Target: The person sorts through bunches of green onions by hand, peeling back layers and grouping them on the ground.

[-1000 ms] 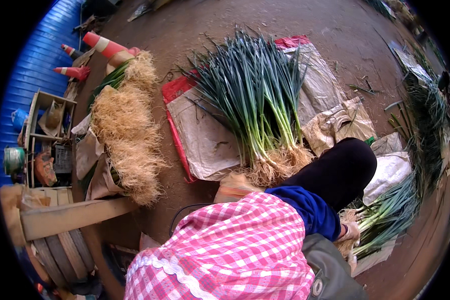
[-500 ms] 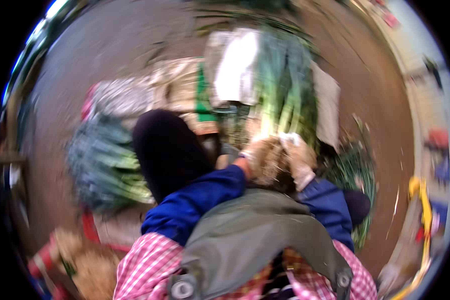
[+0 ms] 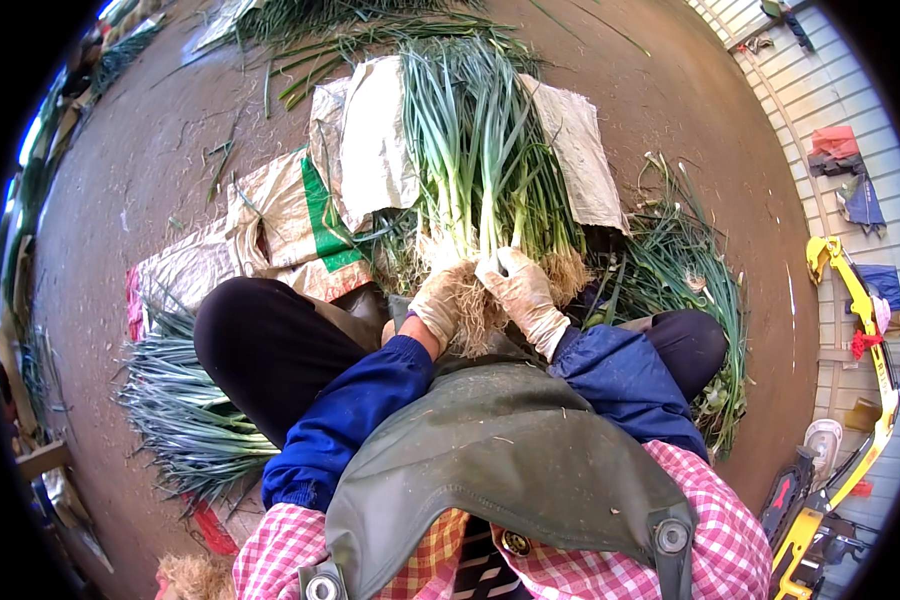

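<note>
Now that the view has swung round from the other pile and the blur of 0.5 s ago is gone, you can properly see what's being handled: a bunch of long green onions with white stems, blue-green leaves and stringy tan roots (image 3: 487, 215). It's lying on the larger spread, stems between 2 pale woven sacks, the left sack (image 3: 378, 140) and the right sack (image 3: 575, 150), with roots near and leaf tips far.

The right hand (image 3: 520, 292), in a dirty white glove, is pinched shut around the stem bases. The left hand (image 3: 442, 298), gloved too, is curled against the roots; its fingertips are mostly hidden, so I can't tell how tight that is. 1 s ago both were crammed by the view's right edge, so I'd say the work is centred on this root end now.

Further out, there's a messy heap of thin green leaves (image 3: 678, 285) to the right, a tan woven sack with a green stripe (image 3: 275, 215) to the left, and the other onion pile (image 3: 195, 405) near left.
</note>
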Action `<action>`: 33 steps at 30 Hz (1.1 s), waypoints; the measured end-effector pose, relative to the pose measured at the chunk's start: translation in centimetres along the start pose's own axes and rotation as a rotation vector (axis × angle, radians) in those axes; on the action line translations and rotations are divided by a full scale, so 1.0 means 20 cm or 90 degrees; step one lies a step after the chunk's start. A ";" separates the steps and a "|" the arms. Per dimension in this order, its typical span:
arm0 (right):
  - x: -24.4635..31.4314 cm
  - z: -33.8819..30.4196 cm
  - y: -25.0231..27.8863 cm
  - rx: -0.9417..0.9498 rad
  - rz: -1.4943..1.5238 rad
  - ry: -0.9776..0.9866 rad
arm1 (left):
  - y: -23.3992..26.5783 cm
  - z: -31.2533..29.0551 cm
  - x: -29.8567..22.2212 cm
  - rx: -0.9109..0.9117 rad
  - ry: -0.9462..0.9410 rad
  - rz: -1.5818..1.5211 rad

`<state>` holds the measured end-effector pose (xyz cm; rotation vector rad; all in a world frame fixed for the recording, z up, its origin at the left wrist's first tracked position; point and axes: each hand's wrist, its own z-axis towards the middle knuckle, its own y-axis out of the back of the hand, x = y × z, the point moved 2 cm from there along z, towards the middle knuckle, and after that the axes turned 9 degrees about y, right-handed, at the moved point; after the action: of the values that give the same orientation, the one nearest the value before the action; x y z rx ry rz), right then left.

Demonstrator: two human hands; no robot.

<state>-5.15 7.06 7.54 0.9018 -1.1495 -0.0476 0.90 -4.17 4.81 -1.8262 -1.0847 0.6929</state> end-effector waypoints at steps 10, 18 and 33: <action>0.09 0.08 0.01 0.055 0.478 -0.101 | 0.02 0.00 -0.06 -0.043 -0.057 -0.015; 0.05 0.07 0.00 0.071 0.007 0.075 | 0.05 0.00 -0.07 -0.122 -0.075 0.035; -0.14 0.40 -0.09 0.062 0.498 -0.354 | 0.07 -0.01 -0.09 -0.101 -0.080 0.111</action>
<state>-12.02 2.41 5.06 0.4741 -1.9754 0.4227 0.83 -6.15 3.78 -2.0530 -1.0965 0.8550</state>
